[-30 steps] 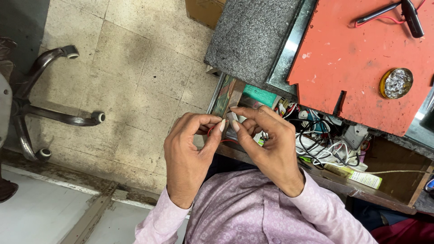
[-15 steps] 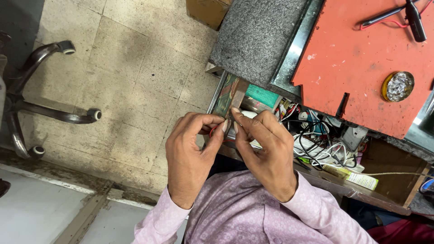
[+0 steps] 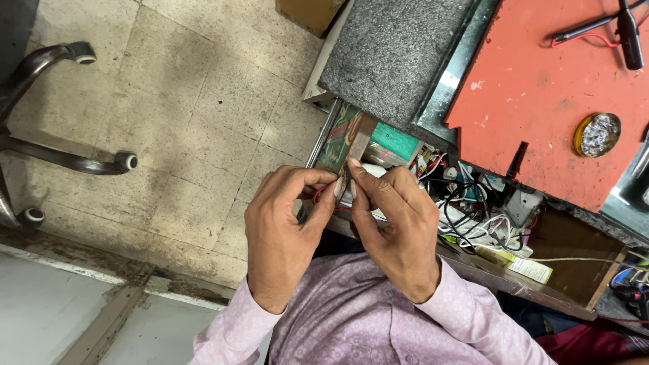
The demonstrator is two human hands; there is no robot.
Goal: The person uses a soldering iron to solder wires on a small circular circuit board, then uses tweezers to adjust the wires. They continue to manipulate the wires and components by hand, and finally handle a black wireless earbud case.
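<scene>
Head view: the left hand (image 3: 287, 236) and the right hand (image 3: 395, 233) meet fingertip to fingertip above the lap, just in front of an open drawer (image 3: 473, 223). Thumb and forefinger of each hand are pinched together on a small part with a red wire (image 3: 323, 198); the part itself is mostly hidden between the fingertips, so its shape cannot be told. The wire shows as a short red loop on the left-hand side of the pinch, running roughly across from one hand to the other. Both hands are equally close to it, with the remaining fingers curled in. The drawer lies directly beyond the fingertips, filled with tangled cables (image 3: 466, 213), a green box (image 3: 394, 140) and a patterned flat packet (image 3: 341, 138) at its near left corner. Above the drawer sits a red work surface (image 3: 541, 88) carrying a round yellow tin (image 3: 597, 134) and a black probe with a red lead (image 3: 629, 34); a grey stone slab (image 3: 392, 54) adjoins it on the left. Open room lies to the left, over the tiled floor (image 3: 189, 115), where a chair base (image 3: 61, 142) stands well apart from the hands.
</scene>
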